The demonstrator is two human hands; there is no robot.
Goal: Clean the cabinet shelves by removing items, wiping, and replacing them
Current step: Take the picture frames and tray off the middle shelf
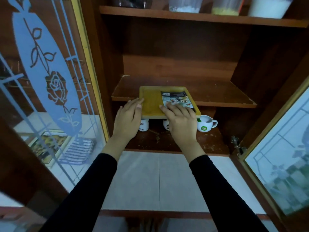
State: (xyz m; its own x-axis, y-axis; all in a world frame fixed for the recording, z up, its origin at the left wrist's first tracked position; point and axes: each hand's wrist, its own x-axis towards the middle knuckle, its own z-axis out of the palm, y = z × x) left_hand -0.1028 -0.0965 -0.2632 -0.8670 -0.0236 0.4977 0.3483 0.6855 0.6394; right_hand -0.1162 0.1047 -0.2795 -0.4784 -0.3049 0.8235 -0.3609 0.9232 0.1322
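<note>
**Fingers, left** (136,102): straight and close together, laid along the left rim of the tray (151,101), with the thumb tip against that rim. Nothing was clasped.

**Fingers, right** (173,108): slightly spread and flat, pressing down on the near end of a printed packet (175,97) that lay in the tray's right half.

**Left hand** (127,118), **right hand** (181,120): both reached in from black sleeves, palms down.

**Tray:** yellow wood with a low rim. Its far part rested on the middle shelf (217,96) and its near part overhung the shelf's front edge toward the person. The sides sat square to the shelf.
- Long axis: cannot be told for certain through the wide lens.
- Packet: lengthwise front to back, with the barcode end toward the cabinet back.

**Step, as judged:** sliding the tray over the shelf edge; in or out cannot be told.

**Handling advice:**
- Keep the tray level.
- Keep a flat palm on the packet so it does not skid.
- Guide with the left rim so the tray travels straight.
- Support the overhanging end, since white mugs (206,125) stood directly beneath on the lower shelf (175,141).

**Surroundings:** jars (184,4) on the upper shelf (184,16), and an etched glass door (50,81) swung open at the left.
</note>
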